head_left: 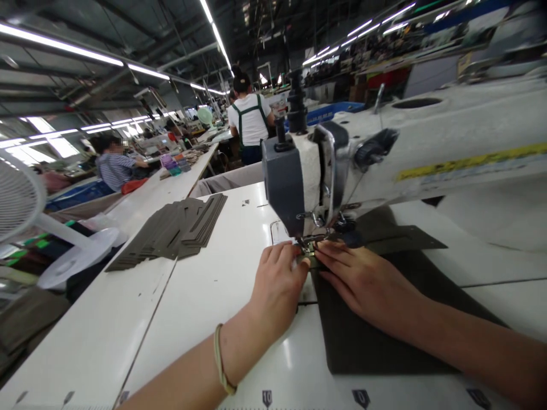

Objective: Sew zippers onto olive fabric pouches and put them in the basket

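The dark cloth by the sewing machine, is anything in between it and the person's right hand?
No, nothing that I can see. The right hand lies straight on the dark cloth, close to the needle end of the sewing machine.

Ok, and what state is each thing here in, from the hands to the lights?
Left hand: fingers bent
Right hand: palm down, fingers extended
Dark panel: lying flat, partly under the right hand
Sewing machine: running or stopped, cannot tell
Stacked dark pieces: fanned out, overlapping
White fan: spinning or stopped, cannot tell
Ceiling lights: lit
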`<state>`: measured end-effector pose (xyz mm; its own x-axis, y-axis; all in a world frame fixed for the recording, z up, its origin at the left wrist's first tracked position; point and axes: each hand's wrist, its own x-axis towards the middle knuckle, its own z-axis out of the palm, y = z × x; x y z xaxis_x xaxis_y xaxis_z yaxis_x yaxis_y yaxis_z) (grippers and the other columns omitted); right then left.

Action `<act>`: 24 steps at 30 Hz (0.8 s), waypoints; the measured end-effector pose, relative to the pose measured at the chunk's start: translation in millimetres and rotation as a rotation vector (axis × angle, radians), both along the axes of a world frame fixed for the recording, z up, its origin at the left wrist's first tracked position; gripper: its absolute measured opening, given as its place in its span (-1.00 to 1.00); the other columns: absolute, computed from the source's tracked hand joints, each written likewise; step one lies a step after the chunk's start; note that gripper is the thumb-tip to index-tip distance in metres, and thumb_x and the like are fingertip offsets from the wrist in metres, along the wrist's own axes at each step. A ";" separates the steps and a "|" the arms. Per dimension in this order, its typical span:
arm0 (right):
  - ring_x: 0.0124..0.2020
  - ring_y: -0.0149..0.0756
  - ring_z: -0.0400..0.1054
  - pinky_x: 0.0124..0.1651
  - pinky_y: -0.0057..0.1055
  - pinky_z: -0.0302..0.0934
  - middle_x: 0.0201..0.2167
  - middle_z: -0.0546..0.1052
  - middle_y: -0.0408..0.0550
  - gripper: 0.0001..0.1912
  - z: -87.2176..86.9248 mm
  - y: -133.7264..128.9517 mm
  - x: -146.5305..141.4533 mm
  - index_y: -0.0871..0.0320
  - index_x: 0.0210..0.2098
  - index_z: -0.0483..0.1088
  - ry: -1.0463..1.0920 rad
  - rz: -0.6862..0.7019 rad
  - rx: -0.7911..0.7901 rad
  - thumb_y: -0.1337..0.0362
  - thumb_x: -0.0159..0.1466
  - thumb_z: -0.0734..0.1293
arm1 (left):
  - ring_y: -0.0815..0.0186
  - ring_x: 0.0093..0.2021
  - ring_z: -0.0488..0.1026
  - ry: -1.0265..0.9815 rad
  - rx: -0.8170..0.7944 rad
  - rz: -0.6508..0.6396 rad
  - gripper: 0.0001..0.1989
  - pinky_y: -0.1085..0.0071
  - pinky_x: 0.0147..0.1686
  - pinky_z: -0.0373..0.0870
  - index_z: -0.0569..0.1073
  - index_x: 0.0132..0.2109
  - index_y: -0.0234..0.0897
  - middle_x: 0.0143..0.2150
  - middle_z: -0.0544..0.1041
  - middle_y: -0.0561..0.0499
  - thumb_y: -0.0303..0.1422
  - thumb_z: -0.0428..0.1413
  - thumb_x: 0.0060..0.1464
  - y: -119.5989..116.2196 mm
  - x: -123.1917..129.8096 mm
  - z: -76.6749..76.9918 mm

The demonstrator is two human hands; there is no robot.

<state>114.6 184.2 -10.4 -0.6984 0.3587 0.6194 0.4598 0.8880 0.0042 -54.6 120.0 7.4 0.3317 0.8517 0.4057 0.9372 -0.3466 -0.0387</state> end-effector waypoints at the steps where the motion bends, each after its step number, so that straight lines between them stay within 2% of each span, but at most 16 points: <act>1: -0.12 -0.14 0.36 -0.03 -0.21 0.24 -0.12 0.49 0.14 -0.72 -2.4 2.0 -0.1 0.36 -0.13 0.40 -0.005 0.009 -0.028 0.40 0.24 0.16 | 0.15 -0.10 0.35 -0.002 0.009 0.010 -0.88 0.21 -0.15 0.32 0.42 -0.17 -0.33 -0.11 0.42 -0.15 -0.48 0.02 0.14 -0.1 1.1 -0.5; 7: -0.18 -0.15 0.39 -0.11 -0.21 0.30 -0.17 0.51 0.12 -0.75 -0.5 4.9 1.0 0.31 -0.17 0.41 -0.027 0.023 -0.133 0.41 0.18 0.21 | 0.22 -0.20 0.41 0.046 0.013 -0.015 -0.90 0.24 -0.19 0.35 0.42 -0.26 -0.32 -0.26 0.46 -0.08 -0.47 0.01 0.16 3.5 3.4 0.0; 14: -0.17 -0.16 0.39 -0.11 -0.22 0.28 -0.16 0.51 0.11 -0.74 3.4 7.7 -1.7 0.29 -0.16 0.40 -0.046 0.017 -0.127 0.41 0.21 0.16 | 0.20 -0.22 0.41 0.044 0.050 -0.076 -0.90 0.23 -0.19 0.35 0.43 -0.25 -0.36 -0.26 0.48 -0.10 -0.51 0.02 0.13 12.9 0.3 0.6; 24: -0.12 -0.12 0.36 -0.07 -0.18 0.26 -0.16 0.49 0.14 -0.76 2.8 13.5 -3.9 0.29 -0.16 0.37 -0.078 0.029 -0.168 0.42 0.22 0.15 | 0.22 -0.23 0.42 -0.025 0.033 -0.061 -0.93 0.25 -0.21 0.33 0.43 -0.32 -0.34 -0.27 0.49 -0.08 -0.55 0.07 0.04 17.0 -4.1 -3.2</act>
<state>110.8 197.7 -7.5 -0.7536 0.4318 0.4957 0.4382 0.8920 -0.1108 -58.7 137.1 4.2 0.3718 0.8163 0.4421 0.9153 -0.4019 -0.0275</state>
